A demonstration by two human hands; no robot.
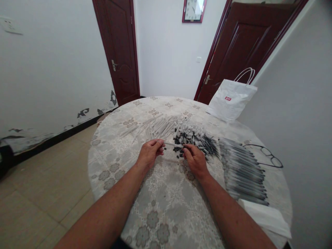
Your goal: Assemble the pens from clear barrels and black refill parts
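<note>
Left hand: my left hand [153, 151] has thumb and fingers closed on one end of a slim pale tube, above the near edge of the loose parts.
Right hand: my right hand [195, 158] pinches the other end of that tube; whether a small piece is also between those fingertips, I cannot tell.
Tube in hand: the pale tube [173, 144] runs nearly level between my two hands, in front of the heaps.
Loose tubes: a spread of pale tubes [161, 127] lies beyond my left hand, roughly side by side, with a few straying out to the left.
Black bits: small black pieces [177, 149] lie scattered around the right end of my tube, thickening into a heap beyond.
White bits: a heap of small white pieces [197, 128] sits behind the black ones.
Dark sticks: thin black rods [211, 147] fan out to the right of my right hand.
Row: long grey, dark-tipped sticks [242, 169] lie side by side, blurred, to the right of my right forearm.
Glasses: black-framed glasses [271, 159] rest just beside that row.
Table: all this is on a round table with a patterned cloth [160, 197].
Bag: a white bag [232, 100] with looped handles stands at the far right edge.
</note>
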